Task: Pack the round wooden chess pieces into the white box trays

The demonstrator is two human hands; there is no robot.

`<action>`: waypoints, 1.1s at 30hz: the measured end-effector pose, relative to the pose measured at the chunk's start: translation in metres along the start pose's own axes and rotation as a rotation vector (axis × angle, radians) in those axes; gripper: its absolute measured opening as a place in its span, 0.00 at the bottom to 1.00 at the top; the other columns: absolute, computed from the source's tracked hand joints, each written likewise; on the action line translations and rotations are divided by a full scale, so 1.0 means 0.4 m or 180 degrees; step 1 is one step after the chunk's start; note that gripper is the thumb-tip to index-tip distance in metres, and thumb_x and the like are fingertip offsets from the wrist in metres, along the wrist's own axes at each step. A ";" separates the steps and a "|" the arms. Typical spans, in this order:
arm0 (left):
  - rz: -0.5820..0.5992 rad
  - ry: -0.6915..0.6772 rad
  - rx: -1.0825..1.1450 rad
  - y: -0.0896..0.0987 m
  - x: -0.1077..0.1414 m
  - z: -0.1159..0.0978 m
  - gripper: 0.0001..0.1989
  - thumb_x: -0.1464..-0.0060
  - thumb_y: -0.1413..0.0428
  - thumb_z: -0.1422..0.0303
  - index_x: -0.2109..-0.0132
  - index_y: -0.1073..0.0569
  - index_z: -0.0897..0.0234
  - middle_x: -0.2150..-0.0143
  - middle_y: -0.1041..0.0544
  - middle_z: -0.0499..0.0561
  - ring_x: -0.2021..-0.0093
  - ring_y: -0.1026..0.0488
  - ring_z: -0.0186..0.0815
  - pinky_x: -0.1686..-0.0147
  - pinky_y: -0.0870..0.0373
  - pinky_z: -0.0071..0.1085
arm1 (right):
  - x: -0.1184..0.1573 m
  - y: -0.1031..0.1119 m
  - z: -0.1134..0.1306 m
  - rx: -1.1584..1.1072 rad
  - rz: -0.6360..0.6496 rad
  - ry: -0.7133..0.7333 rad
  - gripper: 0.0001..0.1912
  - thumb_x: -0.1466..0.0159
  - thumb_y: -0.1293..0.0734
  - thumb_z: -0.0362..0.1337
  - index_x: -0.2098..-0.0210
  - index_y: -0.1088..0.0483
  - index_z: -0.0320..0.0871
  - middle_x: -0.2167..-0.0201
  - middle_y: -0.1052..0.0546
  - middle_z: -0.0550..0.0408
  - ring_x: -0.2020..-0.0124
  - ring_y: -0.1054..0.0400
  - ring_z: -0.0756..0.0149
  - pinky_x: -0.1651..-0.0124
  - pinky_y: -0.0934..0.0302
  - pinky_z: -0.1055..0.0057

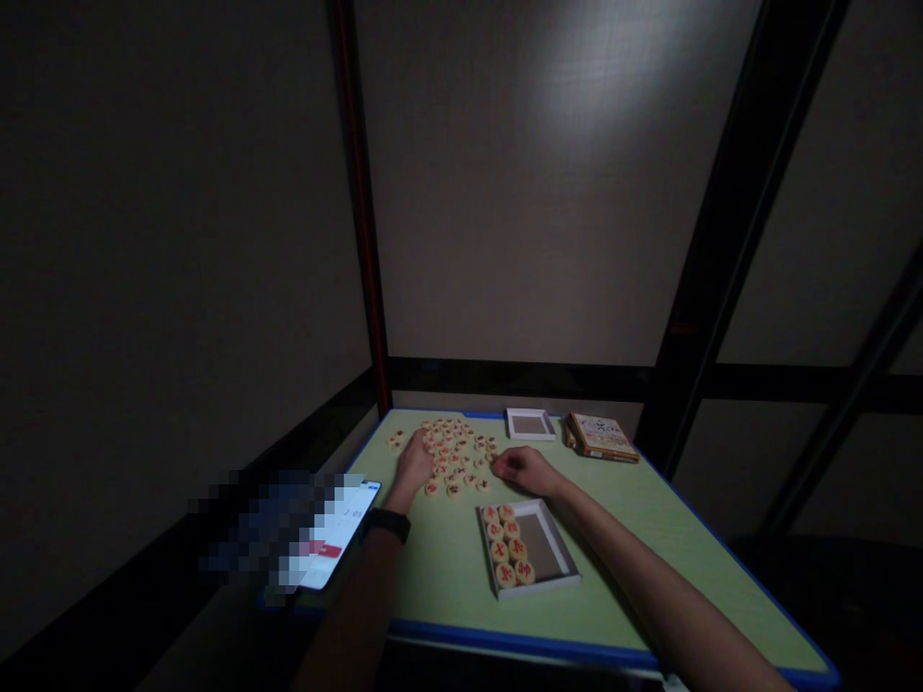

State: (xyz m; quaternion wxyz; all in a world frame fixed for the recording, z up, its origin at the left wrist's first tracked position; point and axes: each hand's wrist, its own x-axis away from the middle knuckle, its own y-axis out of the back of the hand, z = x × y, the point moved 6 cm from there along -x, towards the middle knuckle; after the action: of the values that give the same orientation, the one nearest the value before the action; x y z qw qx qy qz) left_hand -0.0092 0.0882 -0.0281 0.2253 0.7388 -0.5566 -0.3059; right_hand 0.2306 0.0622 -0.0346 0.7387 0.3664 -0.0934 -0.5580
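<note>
A loose spread of round wooden xiangqi pieces (448, 448) with red and dark characters lies on the far left of the green table. My left hand (415, 463) rests at the spread's left side, touching pieces there; its fingertips are mostly hidden. At the right edge of the same pieces is my right hand (530, 470), its fingers curled inward; whatever is between the fingertips is too dim to make out. Nearer to me, an open white box tray (559, 580) holds two columns of red-character pieces (511, 548) along its left side, and its right part shows a bare bottom.
A second shallow white tray (531, 411) stands at the table's back edge, beside a printed box (602, 437). A lit phone (338, 529) sits at the left edge near my left wrist. The green table (439, 586) has a blue rim, with walls behind and left.
</note>
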 end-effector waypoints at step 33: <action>0.0392 -0.0160 -0.1810 0.075 0.076 -0.078 0.21 0.39 0.57 0.76 0.47 0.24 0.67 0.48 0.23 0.66 0.49 0.23 0.46 0.55 0.26 0.35 | -0.194 -0.166 0.242 0.2784 0.1142 0.0287 0.14 0.40 0.36 0.31 0.58 0.21 0.45 0.56 0.18 0.47 0.56 0.25 0.57 0.59 0.37 0.71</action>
State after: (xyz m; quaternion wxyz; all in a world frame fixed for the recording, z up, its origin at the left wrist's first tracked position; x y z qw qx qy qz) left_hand -0.0017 0.0502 0.0081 0.4276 0.6030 -0.4977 -0.4536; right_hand 0.0996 0.0818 0.0129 0.6031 0.6450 -0.3492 -0.3135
